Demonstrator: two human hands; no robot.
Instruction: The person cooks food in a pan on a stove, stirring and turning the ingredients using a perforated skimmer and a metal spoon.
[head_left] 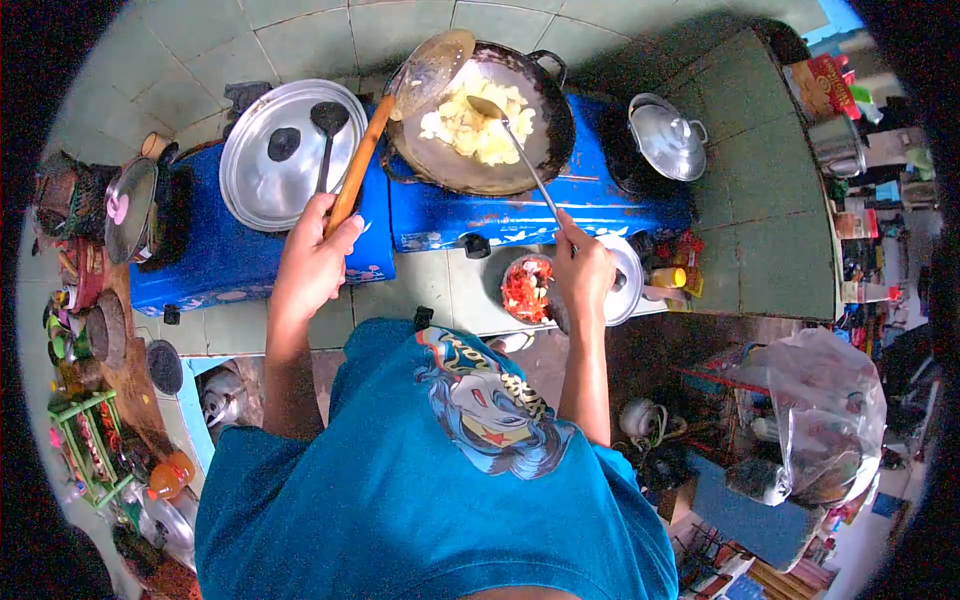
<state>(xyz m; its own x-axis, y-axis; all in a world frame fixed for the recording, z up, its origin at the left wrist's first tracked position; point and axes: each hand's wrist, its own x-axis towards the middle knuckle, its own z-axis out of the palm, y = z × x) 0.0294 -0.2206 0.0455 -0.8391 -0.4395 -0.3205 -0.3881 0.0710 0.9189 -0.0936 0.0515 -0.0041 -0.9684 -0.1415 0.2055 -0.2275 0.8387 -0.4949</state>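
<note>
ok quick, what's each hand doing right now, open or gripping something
Left hand: closed, holding a wooden-handled round metal skimmer.
Right hand: closed, holding a long-handled metal cooking utensil.

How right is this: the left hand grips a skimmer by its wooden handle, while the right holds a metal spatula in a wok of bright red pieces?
The colour is wrong: the head view shows pale yellow pieces, not red, in the wok. The left hand grips the skimmer by its wooden handle; the right hand holds the metal spatula.
</note>
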